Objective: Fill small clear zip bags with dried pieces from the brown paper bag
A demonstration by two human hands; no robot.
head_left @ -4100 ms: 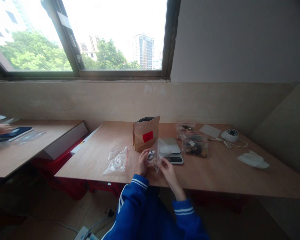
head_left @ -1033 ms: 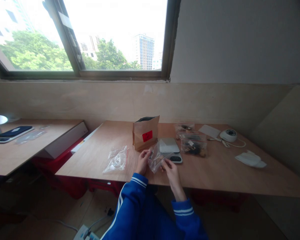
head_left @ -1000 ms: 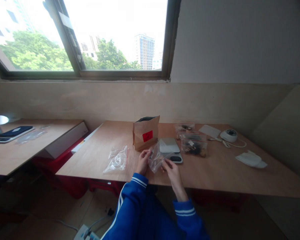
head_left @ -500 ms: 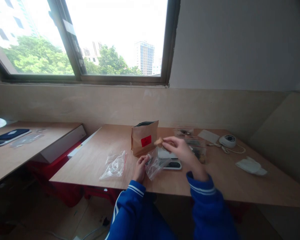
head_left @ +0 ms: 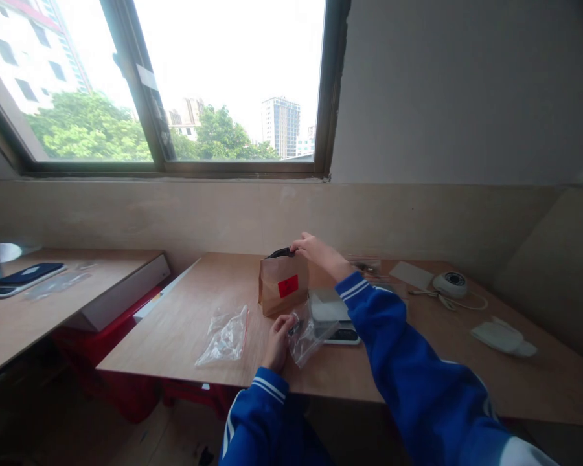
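Near the centre of the frame the right hand (head_left: 315, 251) reaches out over the open top of the brown paper pouch (head_left: 282, 285), which stands upright on the worktop (head_left: 184, 323) and carries a red label; the fingertips are at the pouch's dark mouth, bunched together, though whether they pinch anything cannot be told. Lower, just below centre, the left hand (head_left: 276, 340) grips the edge of a clear plastic bag (head_left: 308, 330), fingers closed on it, the bag sagging against the front of the small scale (head_left: 333, 314). A second, crumpled clear bag (head_left: 223, 329) lies flat to the left, apart from both hands. At the right of the frame sit a round white device (head_left: 451, 283) with its cord and a white cloth (head_left: 502, 336)
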